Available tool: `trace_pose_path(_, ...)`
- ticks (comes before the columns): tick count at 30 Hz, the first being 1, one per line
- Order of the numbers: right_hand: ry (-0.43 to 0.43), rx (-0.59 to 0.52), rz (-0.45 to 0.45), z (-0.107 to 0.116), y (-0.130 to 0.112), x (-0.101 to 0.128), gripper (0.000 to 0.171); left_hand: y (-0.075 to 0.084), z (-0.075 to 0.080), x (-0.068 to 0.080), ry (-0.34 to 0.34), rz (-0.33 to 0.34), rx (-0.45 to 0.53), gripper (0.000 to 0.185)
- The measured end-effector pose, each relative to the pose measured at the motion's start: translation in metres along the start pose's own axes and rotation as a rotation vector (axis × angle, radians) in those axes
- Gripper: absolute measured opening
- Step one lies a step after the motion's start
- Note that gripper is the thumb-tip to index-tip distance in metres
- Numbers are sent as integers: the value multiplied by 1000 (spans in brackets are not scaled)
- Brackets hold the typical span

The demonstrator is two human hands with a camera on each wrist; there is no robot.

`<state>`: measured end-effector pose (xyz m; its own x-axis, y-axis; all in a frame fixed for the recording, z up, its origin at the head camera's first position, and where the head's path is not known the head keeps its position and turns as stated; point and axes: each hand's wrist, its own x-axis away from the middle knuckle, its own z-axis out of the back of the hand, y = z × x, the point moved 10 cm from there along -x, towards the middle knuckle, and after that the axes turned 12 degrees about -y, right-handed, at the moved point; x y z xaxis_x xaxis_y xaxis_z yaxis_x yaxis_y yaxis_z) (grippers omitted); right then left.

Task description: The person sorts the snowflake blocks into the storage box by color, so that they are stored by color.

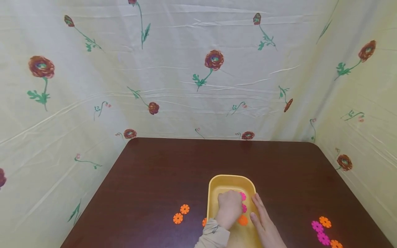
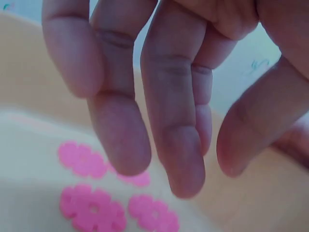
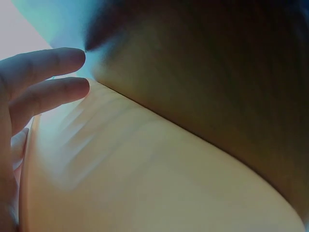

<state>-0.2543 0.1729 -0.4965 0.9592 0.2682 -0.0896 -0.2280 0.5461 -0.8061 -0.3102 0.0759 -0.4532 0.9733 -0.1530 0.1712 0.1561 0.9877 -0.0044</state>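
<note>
Yellow plastic is the nearest thing: a shallow tray point(image 1: 231, 181) sits at the near edge of the brown table point(image 1: 155, 172), and both hands are at it. The left hand point(image 1: 228, 208) reaches down inside, its fingers point(image 2: 120, 145) loosely bent and spread above the pink flower discs point(image 2: 91, 210) on the tray floor; it seems to hold nothing, though the wrist view is too blurred to be sure. The right hand point(image 1: 263, 220) lies flat and straight-fingered along the tray's right wall, gripping nothing. With such a light brace, a push from the left hand could slide the tray, and the thin flat discs look hard to pinch, so one could slip or flick out. Farther off, orange discs point(image 1: 181, 213) lie left of the tray, and a mixed pink and orange cluster point(image 1: 322, 230) lies well to the right, near the table edge, where a careless sleeve point(image 1: 214, 236) or a nudge could knock them off.
</note>
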Motion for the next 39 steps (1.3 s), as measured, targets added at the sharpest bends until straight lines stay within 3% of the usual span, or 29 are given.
trace_pose_path(3,-9,-16,-12,-1,2,-1,49,-7,14,2,59,-5,42,22)
trace_pose_path(5,-21,-30,-27,-2,4,-2,49,-15,26,5,138,-12,94,19)
trace_pose_path(10,-52,-47,-58,-4,8,-4,51,-49,49,16,361,-13,250,15)
trace_pose_path(13,-46,-33,-46,-2,7,-4,51,-71,57,19,411,-12,329,17)
trace_pose_path(19,-44,-27,-41,-2,7,-4,52,-101,58,18,404,17,419,17)
trace_pose_path(31,-49,-25,-73,-3,12,-4,53,-138,31,19,369,119,464,14)
trace_pose_path(39,-41,-18,-51,-2,9,-3,52,-154,-3,20,229,173,405,20)
